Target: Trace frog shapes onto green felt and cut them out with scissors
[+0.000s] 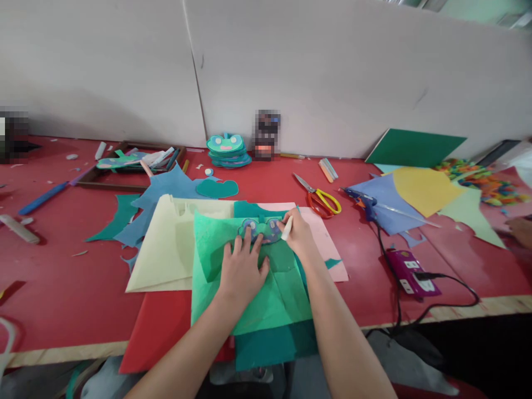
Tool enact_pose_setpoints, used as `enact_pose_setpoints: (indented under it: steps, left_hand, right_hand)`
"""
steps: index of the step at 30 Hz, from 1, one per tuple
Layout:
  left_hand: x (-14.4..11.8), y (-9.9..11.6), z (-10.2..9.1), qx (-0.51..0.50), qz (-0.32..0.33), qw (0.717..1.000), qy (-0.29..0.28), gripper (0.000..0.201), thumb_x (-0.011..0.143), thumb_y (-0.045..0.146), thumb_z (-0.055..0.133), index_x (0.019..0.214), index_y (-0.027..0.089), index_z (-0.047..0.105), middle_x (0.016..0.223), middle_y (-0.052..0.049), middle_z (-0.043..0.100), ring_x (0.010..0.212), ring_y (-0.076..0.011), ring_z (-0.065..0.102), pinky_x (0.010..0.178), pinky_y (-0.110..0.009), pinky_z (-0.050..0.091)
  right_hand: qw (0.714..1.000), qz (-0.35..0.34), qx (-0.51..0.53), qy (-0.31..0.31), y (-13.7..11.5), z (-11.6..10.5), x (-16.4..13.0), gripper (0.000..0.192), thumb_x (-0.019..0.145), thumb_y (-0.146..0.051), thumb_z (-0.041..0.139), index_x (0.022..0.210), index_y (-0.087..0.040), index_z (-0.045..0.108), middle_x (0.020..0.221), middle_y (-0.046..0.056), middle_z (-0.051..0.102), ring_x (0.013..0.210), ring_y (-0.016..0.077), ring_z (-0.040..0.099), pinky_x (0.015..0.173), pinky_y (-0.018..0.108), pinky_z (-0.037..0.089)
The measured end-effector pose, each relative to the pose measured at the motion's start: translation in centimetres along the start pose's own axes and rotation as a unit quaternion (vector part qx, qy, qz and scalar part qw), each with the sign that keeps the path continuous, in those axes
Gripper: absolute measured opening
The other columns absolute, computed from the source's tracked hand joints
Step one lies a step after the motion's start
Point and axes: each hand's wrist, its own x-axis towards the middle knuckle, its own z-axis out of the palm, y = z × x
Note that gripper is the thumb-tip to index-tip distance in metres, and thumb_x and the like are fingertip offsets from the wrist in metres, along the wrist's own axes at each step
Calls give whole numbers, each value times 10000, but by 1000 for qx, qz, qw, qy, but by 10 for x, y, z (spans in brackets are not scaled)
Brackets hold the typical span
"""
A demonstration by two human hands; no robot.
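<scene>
My left hand (245, 269) lies flat with spread fingers. Its fingertips press a blue-purple mask-shaped cutout (271, 233) onto a bright green felt sheet (216, 310). At the cutout's right edge, my right hand (297, 230) grips a short white chalk-like stick (287, 228), its tip hidden by the fingers. Under the green sheet lie a dark teal sheet (266, 352), a cream sheet (162, 260), a pink sheet (328, 255) and a red sheet (160, 327). Beyond them is a teal rounded cutout (218, 189).
Scissors (318, 198), a stack of frog-like face cutouts (228, 151) and an upright phone (266, 136) stand or lie farther back. To the right are a glue gun (361, 199) and a purple power strip (411, 274) with cords. A framed tray (93, 183) sits left. Another person's hand (521, 230) shows far right.
</scene>
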Motion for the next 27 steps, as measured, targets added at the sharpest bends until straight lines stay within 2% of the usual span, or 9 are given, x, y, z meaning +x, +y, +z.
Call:
enact_pose_setpoints:
  steps: [4,11,13,15,19,27]
  left_hand:
    - [-1,0,1,-2,-4,1000,1,491,879,373,328,1341,230,414,1438,-97,360,1154,-306,422,903,-466,342]
    - [-2,2,2,-2,-19,1000,19,525,873,367,346,1372,205,360,1462,-107,312,1157,-310,425,917,-467,351]
    - [-2,4,3,-3,-42,999,30,576,863,361,371,1394,149,308,1463,-142,296,1146,-305,435,910,-447,368]
    - [-3,5,3,0,-58,998,35,593,860,358,379,1390,102,304,1432,-178,335,1132,-304,447,900,-430,384]
    - [-4,5,2,7,-45,999,28,491,872,346,367,1323,164,434,1370,-159,424,1118,-311,458,888,-433,392]
    - [-4,5,1,1,-43,999,30,449,871,338,376,1284,202,489,1385,-132,411,1120,-302,456,885,-433,398]
  right_hand:
    - [999,13,40,-19,1,-1,1,168,708,-332,501,736,-242,362,599,-43,432,559,169,470,551,275,364]
    - [991,-40,95,-89,-3,-19,3,188,646,-294,552,709,-232,387,648,-47,420,578,143,433,572,270,393]
    - [990,-43,108,-75,-3,-25,6,214,645,-304,586,681,-226,391,660,-43,424,596,137,426,577,261,384]
    - [989,-32,143,-33,-2,-29,8,244,643,-298,621,670,-221,392,667,-44,420,618,131,425,597,254,379]
    - [959,15,282,35,-3,-30,9,317,643,-301,653,683,-227,347,696,-46,406,662,126,453,646,256,404]
    - [915,63,397,-21,-17,-29,11,367,612,-322,659,695,-241,311,707,-36,416,734,158,547,690,315,469]
